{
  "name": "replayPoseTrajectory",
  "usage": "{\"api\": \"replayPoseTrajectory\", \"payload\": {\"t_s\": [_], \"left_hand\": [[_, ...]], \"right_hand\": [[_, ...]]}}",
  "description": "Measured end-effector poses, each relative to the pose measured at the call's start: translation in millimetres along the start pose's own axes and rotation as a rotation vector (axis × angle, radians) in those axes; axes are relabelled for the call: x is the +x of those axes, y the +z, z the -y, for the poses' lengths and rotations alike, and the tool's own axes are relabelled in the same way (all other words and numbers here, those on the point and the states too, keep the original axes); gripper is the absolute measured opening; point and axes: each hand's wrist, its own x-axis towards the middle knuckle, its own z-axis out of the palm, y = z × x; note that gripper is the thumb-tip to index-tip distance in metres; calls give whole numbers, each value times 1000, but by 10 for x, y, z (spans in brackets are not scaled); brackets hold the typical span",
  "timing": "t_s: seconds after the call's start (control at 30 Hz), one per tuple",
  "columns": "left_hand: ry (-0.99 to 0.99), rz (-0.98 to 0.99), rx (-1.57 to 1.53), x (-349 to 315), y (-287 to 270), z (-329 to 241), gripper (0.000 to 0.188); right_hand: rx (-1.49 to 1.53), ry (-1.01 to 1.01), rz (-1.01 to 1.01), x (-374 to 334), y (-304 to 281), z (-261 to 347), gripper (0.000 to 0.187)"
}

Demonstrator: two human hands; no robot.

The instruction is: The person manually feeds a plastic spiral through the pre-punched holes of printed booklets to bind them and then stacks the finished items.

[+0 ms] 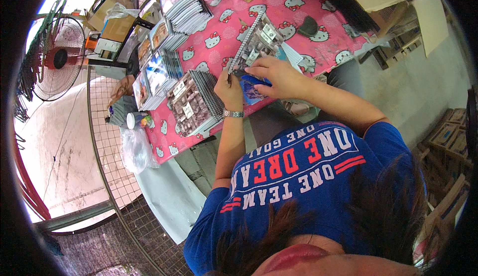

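My left hand is closed on the lower end of a spiral notebook with a grey photo-like cover, near its wire coil. My right hand curls around a small tool with blue handles, which looks like pliers. The tool's dark tip meets the coil's end beside my left fingers. Under my hands, a blue-covered notebook shows in part. Left of my left hand stands a stack of grey-covered spiral notebooks.
More notebook stacks line the left of the pink patterned tablecloth. A dark green rounded object and a bundle of black coils lie toward the right. A jar, plastic bag and fan are at left.
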Motion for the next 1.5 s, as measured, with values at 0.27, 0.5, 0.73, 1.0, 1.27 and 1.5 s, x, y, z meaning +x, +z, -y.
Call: {"api": "replayPoseTrajectory", "payload": {"t_s": [0.27,0.5,0.73,1.0,1.27,1.5], "left_hand": [[239,-76,31,388,-433,-618,9],[500,-66,442,1247,-1497,-760,16],[4,352,620,1195,-1158,930,39],[-418,373,707,352,-1693,1389,66],[-354,213,825,383,-1490,1141,62],[410,666,328,-315,-175,-488,47]], "right_hand": [[502,49,14,-249,-183,-245,53],[-337,364,-231,-925,-763,-1395,58],[-649,373,-289,-738,-1064,-2272,49],[-1193,721,-397,-538,-1590,-2938,27],[-1112,740,-255,-521,-1552,-3178,26],[-532,576,-387,-448,-1415,-2898,37]]}}
